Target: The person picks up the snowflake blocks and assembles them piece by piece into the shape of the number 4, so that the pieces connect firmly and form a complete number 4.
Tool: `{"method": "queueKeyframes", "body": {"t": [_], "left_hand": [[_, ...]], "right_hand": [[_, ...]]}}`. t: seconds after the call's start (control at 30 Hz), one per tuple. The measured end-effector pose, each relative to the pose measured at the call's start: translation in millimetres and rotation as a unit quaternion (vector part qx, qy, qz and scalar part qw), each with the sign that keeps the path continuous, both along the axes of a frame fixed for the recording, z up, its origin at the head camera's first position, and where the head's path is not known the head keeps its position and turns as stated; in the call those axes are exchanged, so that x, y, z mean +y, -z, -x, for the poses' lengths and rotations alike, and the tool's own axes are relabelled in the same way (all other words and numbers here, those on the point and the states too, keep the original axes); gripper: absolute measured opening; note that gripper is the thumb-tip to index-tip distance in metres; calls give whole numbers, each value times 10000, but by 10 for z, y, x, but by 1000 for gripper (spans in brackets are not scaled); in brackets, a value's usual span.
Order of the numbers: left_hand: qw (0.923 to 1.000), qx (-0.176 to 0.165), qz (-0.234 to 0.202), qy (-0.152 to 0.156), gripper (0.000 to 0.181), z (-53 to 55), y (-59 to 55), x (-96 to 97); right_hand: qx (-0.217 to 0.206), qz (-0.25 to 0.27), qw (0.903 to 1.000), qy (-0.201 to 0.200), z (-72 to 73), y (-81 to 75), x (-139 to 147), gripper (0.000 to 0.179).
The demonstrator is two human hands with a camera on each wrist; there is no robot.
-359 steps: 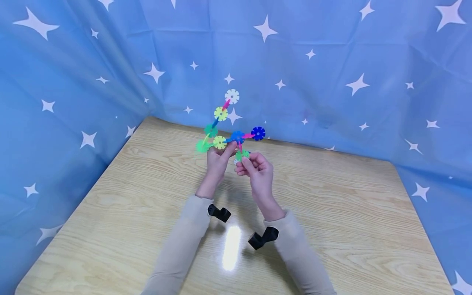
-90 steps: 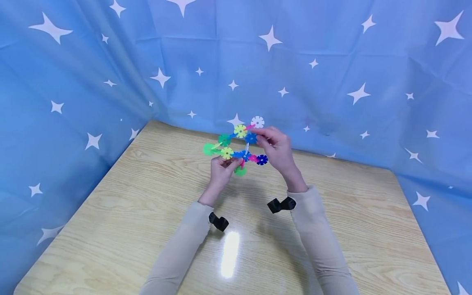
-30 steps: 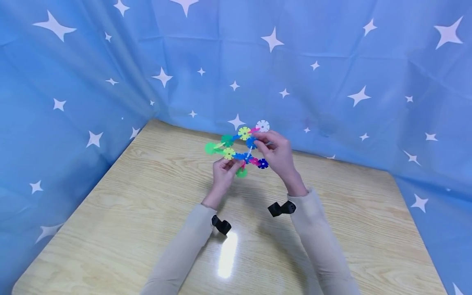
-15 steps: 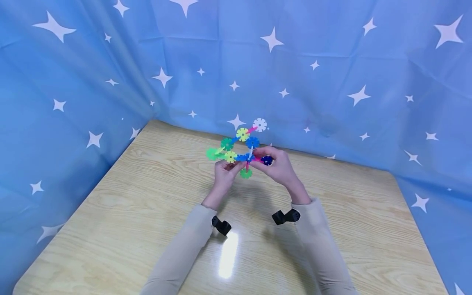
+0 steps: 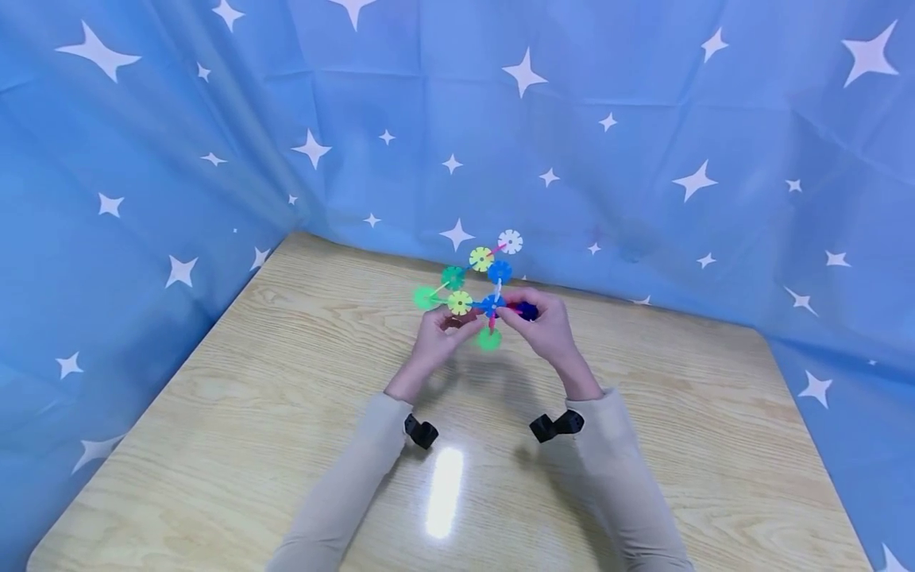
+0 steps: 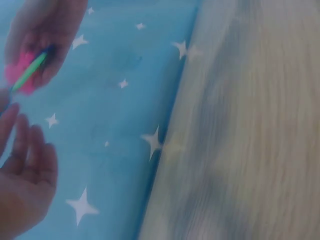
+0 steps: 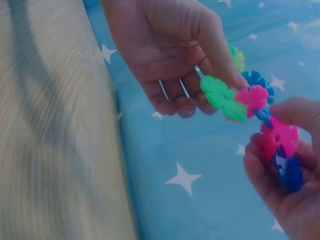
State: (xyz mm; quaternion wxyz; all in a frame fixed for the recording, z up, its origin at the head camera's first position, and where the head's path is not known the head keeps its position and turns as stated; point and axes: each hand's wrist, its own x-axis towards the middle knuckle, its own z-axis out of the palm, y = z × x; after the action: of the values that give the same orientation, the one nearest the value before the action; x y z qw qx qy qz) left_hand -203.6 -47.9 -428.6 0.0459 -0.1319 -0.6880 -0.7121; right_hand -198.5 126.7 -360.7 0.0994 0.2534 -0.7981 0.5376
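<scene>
Both hands hold up a branching figure of slotted plastic snowflake discs. My left hand [image 5: 439, 338] pinches it by the centre blue disc [image 5: 492, 305], beside a yellow disc [image 5: 460, 303]. From the other side my right hand [image 5: 546, 324] pinches near the same centre disc, its fingers round the pink disc [image 7: 278, 138] and dark blue disc [image 7: 288, 172]. A white disc [image 5: 498, 289], edge-on, links the centre to an upper blue disc [image 5: 499, 272]. Below hangs a green disc [image 5: 489, 339]. The left branch climbs through green and yellow discs to a white end disc [image 5: 511, 241].
The hands are over a wood-grain table [image 5: 686, 421], towards its far edge. A blue star-patterned cloth [image 5: 600, 183] hangs behind and on the sides. Each sleeve bears a black wrist camera [image 5: 556, 426]. A light's glare lies on the tabletop near the front.
Since twelve seconds ago, an upper blue disc on a white disc has joined the figure. Lately my right hand moved down from it to the centre; the figure shifted slightly right.
</scene>
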Motion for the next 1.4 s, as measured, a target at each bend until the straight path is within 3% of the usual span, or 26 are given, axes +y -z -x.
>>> {"method": "queueKeyframes", "body": {"t": [0.1,0.17,0.23,0.3,0.4,0.47,0.57,0.67,0.83,1.1,1.27,1.4], "left_hand": [[9958,-167,853,297,22,101,60,-137],[9921,-543,1112,226,22,206,125,-217],[9899,-1076,917,136,22,300,142,-303],[9862,-1601,393,156,27,401,151,-370],[9749,-2135,-137,614,41,511,103,-423],[9678,-2245,53,1134,48,553,56,-421],[9602,-2102,636,1727,47,575,-15,-369],[9567,-1857,992,2010,39,588,-32,-291],[9608,-1579,1248,1906,23,611,63,-183],[9576,-1905,1531,1527,15,595,273,-81],[9531,-1944,1994,1188,31,580,359,-20],[9455,-1928,2454,931,40,571,362,18]], "right_hand": [[-192,-12,9994,270,-4,19,43,14],[-297,-1,9987,406,-9,32,73,14],[-367,-11,9981,486,-19,57,101,15],[-434,-62,9976,541,-37,89,123,15],[-480,-223,9967,611,-68,156,153,15],[-500,-319,9963,627,-89,208,176,16],[-643,-370,9952,638,-76,343,235,16],[-913,-335,9928,694,-39,515,308,19],[-1248,-326,9877,881,-19,746,378,21],[-1854,-352,9756,1119,-18,1016,388,21],[-2090,-482,9696,1177,-8,1150,390,20],[-2227,-724,9625,1370,6,1192,369,20]]}}
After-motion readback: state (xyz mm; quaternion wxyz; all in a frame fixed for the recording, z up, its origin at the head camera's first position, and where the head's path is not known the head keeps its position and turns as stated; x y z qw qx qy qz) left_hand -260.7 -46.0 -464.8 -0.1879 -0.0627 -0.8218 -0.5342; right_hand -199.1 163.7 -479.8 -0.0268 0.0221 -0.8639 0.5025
